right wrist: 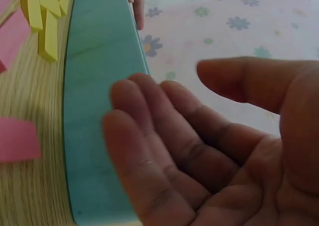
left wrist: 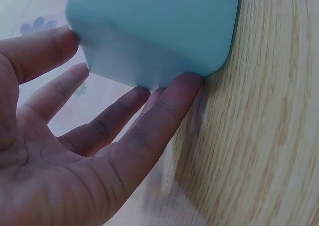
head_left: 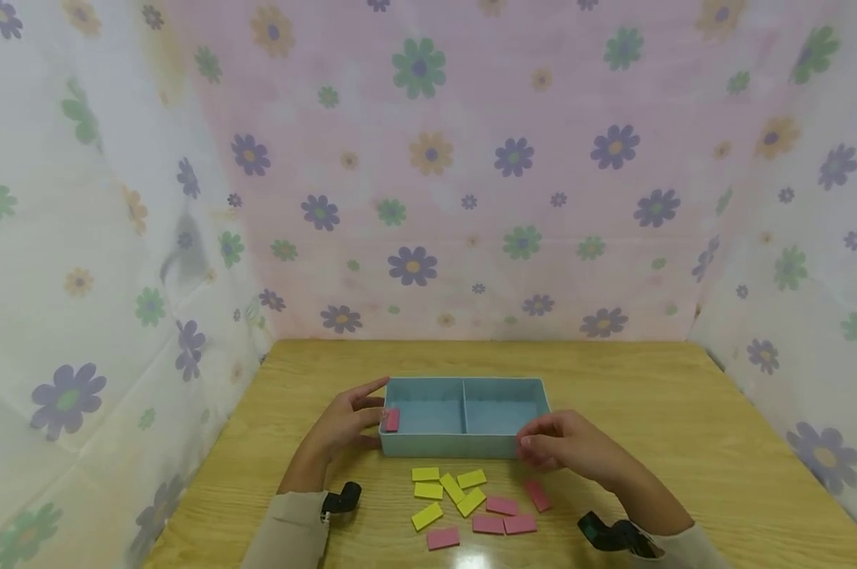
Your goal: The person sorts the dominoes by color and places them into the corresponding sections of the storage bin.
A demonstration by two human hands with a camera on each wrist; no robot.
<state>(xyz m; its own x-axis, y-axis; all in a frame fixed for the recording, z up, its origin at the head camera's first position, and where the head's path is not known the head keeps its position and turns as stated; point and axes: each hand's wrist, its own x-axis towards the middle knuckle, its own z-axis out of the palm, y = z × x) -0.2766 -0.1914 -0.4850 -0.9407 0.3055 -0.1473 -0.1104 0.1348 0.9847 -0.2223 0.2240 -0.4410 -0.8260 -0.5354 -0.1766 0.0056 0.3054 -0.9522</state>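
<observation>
A light blue two-compartment box (head_left: 422, 446) stands on the wooden table. Spread fingers of my left hand (head_left: 344, 423) touch its left end, the fingertips against the outside wall in the left wrist view. Inside the left compartment, by that end, lies a pink block (head_left: 392, 420); the right compartment holds nothing. My right hand (head_left: 573, 446) is at the front right corner, its fingers loosely bent and overlapping the front wall (right wrist: 94, 96) in the right wrist view. Nothing lies in its palm.
In front of the box lie several yellow blocks (head_left: 426, 516), loosely grouped. Several pink blocks (head_left: 443, 539) lie nearer and to the right, one (head_left: 538, 495) just below my right hand. Flowered cloth (head_left: 471, 158) walls off the table's back and sides.
</observation>
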